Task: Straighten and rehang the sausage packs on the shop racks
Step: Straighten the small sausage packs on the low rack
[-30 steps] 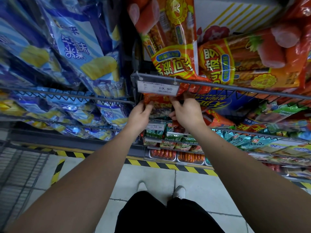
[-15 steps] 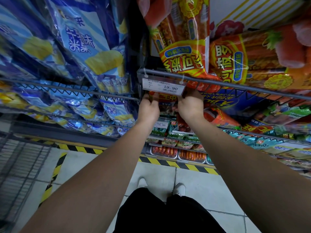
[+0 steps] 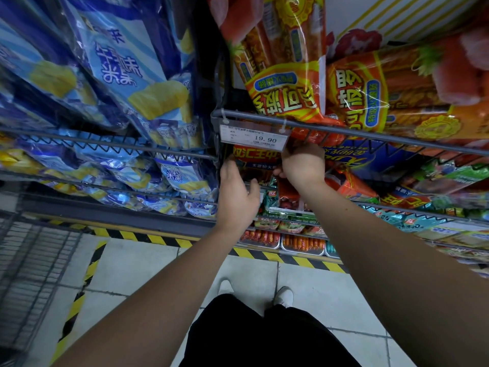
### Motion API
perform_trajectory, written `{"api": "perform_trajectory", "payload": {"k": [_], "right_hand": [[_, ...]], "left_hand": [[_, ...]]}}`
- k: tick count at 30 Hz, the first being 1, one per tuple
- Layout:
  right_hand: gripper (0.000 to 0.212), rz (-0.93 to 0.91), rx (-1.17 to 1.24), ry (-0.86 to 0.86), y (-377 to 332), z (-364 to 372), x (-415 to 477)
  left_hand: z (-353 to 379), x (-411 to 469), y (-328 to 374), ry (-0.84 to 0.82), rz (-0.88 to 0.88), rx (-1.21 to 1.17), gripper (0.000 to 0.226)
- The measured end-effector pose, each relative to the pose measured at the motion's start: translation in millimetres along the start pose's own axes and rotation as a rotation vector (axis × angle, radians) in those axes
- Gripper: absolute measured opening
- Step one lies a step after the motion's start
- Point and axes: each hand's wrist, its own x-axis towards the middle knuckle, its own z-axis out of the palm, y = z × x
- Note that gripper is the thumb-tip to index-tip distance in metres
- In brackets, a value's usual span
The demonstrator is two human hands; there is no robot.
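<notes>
A: Hands first: how do they sit?

B: Apart, side by side. The right hand [image 3: 301,165] is curled on the top of a red sausage pack [image 3: 254,156], with its thumb underneath. The left hand [image 3: 238,197] is just beside it and a little lower, fingers loose and spread, gripping nothing.

A: Does the left one touch the pack?

B: Its fingertips reach the pack's left edge, but I cannot tell whether they make contact.

A: Where is that pack on the rack?

B: Between the hands and directly above the left hand. It hangs just under the wire rail [image 3: 370,131] and behind the price tag [image 3: 255,135], which reads 19.90 and is clipped to that rail.

A: What else is around?

B: Orange sausage packs [image 3: 285,96] lean over the rail above both hands. Blue packs [image 3: 127,70] fill the racks to the left of the left hand. More packs sit on lower shelves beneath the hands, above the tiled floor [image 3: 148,260].
</notes>
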Motion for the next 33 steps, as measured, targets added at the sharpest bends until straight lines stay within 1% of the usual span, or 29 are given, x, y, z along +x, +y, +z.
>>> {"api": "perform_trajectory", "payload": {"k": [2,6,9,10,12,14,16,18,19,21,24,26,29,31,33], "right_hand": [[0.042,-0.013,0.022,-0.015,3.2,1.2,-0.2],[0.030,-0.070,0.106,-0.064,3.6,-1.7,-5.4],[0.023,-0.119,0.143,-0.112,5.3,-7.2,-10.5],[0.027,-0.160,0.114,-0.131,6.3,-9.2,-12.9],[0.035,-0.255,-0.016,-0.130,9.4,-12.3,-21.2],[0.029,-0.322,-0.129,-0.087,15.8,-15.4,-31.0],[0.027,-0.360,-0.149,-0.059,23.6,-18.4,-44.0],[0.048,-0.419,-0.092,-0.056,33.2,-22.3,-57.9],[0.055,-0.464,-0.072,-0.044,39.3,-25.0,-64.7],[0.054,-0.574,-0.082,0.008,49.4,-31.8,-78.4],[0.041,-0.703,-0.138,0.148,64.2,-43.0,-94.7],[0.033,-0.741,-0.186,0.261,75.2,-49.2,-103.8],[0.028,-0.726,-0.217,0.394,91.5,-58.6,-114.1],[0.030,-0.668,-0.205,0.455,102.2,-66.1,-115.0],[0.036,-0.581,-0.195,0.469,111.9,-74.3,-110.5]], "left_hand": [[-1.2,-8.3,3.1,0.004,0.006,0.059,0.057],[-1.5,-5.6,-0.6,-0.022,0.012,0.070,0.055],[-1.1,-5.9,-3.4,-0.059,0.031,0.087,0.060],[-1.3,-7.1,-4.3,-0.068,0.037,0.082,0.061],[-3.0,-8.4,-6.5,-0.084,0.042,0.069,0.064],[-6.0,-7.6,-9.1,-0.092,0.027,0.065,0.067],[-8.8,-7.1,-11.5,-0.106,0.007,0.062,0.070],[-11.0,-7.3,-13.5,-0.119,0.003,0.057,0.070],[-11.6,-7.5,-14.6,-0.122,0.011,0.052,0.070],[-11.5,-8.6,-17.0,-0.120,0.051,0.046,0.068],[-9.4,-12.3,-20.9,-0.152,0.112,0.028,0.066],[-8.3,-15.2,-23.1,-0.210,0.157,0.005,0.065],[-6.2,-18.9,-24.0,-0.327,0.252,0.030,0.066],[-2.7,-20.2,-23.0,-0.368,0.286,0.054,0.068],[2.1,-21.6,-19.2,-0.387,0.294,0.054,0.070]]}}
